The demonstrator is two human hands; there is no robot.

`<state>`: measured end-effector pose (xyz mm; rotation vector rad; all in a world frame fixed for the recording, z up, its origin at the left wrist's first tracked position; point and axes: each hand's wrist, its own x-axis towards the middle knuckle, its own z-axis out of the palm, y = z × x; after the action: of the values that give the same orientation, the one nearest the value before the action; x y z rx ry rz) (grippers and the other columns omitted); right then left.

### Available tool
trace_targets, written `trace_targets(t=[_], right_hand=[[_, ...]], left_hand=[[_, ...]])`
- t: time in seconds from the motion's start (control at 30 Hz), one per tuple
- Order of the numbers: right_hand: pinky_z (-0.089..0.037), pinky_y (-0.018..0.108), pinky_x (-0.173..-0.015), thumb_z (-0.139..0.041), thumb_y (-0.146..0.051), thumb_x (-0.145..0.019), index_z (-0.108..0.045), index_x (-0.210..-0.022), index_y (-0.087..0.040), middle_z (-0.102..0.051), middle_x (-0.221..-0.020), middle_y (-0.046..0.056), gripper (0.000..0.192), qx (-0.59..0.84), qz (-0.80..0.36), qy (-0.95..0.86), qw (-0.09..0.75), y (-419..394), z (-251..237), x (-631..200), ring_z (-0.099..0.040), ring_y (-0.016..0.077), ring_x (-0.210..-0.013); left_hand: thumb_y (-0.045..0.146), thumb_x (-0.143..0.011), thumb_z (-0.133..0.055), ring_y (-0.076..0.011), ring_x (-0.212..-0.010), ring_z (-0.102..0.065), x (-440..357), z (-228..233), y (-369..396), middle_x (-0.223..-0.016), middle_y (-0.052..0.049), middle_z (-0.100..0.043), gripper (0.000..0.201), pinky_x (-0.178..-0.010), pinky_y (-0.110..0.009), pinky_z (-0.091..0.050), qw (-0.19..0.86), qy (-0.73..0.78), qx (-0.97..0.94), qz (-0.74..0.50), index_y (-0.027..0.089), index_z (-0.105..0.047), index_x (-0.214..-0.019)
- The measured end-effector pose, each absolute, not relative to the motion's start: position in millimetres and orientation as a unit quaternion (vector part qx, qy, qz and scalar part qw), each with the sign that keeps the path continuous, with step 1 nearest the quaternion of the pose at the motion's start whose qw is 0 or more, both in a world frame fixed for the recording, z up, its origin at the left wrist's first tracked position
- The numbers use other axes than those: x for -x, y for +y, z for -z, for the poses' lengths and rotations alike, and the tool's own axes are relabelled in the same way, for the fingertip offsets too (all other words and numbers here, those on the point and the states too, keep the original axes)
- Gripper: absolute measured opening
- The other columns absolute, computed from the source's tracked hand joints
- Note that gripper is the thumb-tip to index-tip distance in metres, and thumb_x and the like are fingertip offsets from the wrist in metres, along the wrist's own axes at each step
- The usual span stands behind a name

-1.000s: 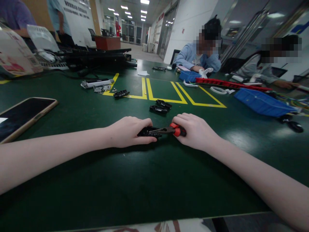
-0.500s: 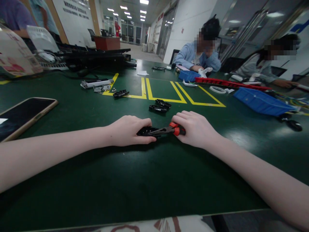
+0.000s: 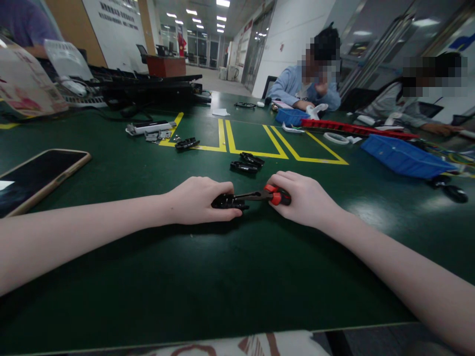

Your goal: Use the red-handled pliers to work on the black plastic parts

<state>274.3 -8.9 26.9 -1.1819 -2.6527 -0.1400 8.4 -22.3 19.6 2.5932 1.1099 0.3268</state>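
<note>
My left hand (image 3: 202, 200) is closed on a small black plastic part (image 3: 225, 201), held between thumb and fingers low over the green table (image 3: 222, 277). My right hand (image 3: 302, 198) grips a pair of needle-nose pliers (image 3: 273, 194) by the red and black handles. The jaws point left and reach the black part near my left thumb; whether they pinch anything there I cannot tell. Just beyond my hands lie two similar black parts, one (image 3: 244, 167) in front of the other (image 3: 252, 158). Another black part (image 3: 187, 143) rests farther left.
A phone (image 3: 48, 173) lies at left. Metal pieces (image 3: 158, 135) sit beside a white bar (image 3: 148, 127). Yellow tape (image 3: 256, 155) marks the table. At right are a blue bin (image 3: 404, 155), a tape roll (image 3: 336, 138) and a red strip (image 3: 356, 128). Two people sit across the table.
My right hand and the pliers have shifted slightly right, and the pliers have turned so their jaws lie higher on the black part. My left hand keeps its hold.
</note>
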Motion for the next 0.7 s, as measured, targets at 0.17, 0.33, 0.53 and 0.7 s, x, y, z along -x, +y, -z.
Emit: trace_targets(t=[0.17,0.33,0.53,0.7], right_hand=[[-0.043,0.033,-0.066,-0.058,-0.024,-0.077,-0.057,-0.090,-0.020,-0.065,-0.088,0.006,0.013,0.410,0.028,-0.904,0.118,-10.3,-26.9,-274.9,-0.060,0.0223,-0.079],[-0.042,0.032,-0.064,-0.060,-0.035,-0.082,-0.057,-0.091,-0.021,-0.065,-0.089,0.006,0.016,0.414,0.006,-0.902,0.120,-11.8,-28.9,-273.7,-0.060,0.0212,-0.076],[-0.041,0.033,-0.060,-0.059,-0.062,-0.084,-0.058,-0.090,-0.020,-0.062,-0.085,0.007,0.043,0.414,0.002,-0.903,0.119,-14.5,-35.1,-273.3,-0.058,0.0217,-0.071],[-0.043,0.033,-0.062,-0.057,-0.062,-0.086,-0.059,-0.091,-0.019,-0.064,-0.093,0.010,0.044,0.400,0.036,-0.906,0.135,-14.9,-35.5,-274.3,-0.059,0.0220,-0.075]], left_hand=[[0.059,-0.092,-0.051,-0.0161,-0.065,-0.060,-8.6,-18.9,-21.9,-0.079,-0.002,-0.068,0.042,-0.055,-0.025,-0.036,0.147,0.390,-0.901,-0.119,0.019,-0.063,-0.096],[0.061,-0.091,-0.051,-0.0164,-0.066,-0.060,-7.6,-18.2,-21.5,-0.079,-0.002,-0.068,0.044,-0.056,-0.025,-0.037,0.146,0.398,-0.897,-0.125,0.019,-0.064,-0.097],[0.061,-0.092,-0.049,-0.0179,-0.069,-0.062,-7.2,-19.8,-24.1,-0.082,-0.003,-0.070,0.045,-0.058,-0.026,-0.038,0.140,0.410,-0.891,-0.134,0.019,-0.065,-0.098],[0.062,-0.092,-0.048,-0.0180,-0.069,-0.063,-6.9,-19.3,-22.4,-0.085,-0.003,-0.072,0.047,-0.057,-0.026,-0.039,0.154,0.414,-0.887,-0.134,0.019,-0.064,-0.100]])
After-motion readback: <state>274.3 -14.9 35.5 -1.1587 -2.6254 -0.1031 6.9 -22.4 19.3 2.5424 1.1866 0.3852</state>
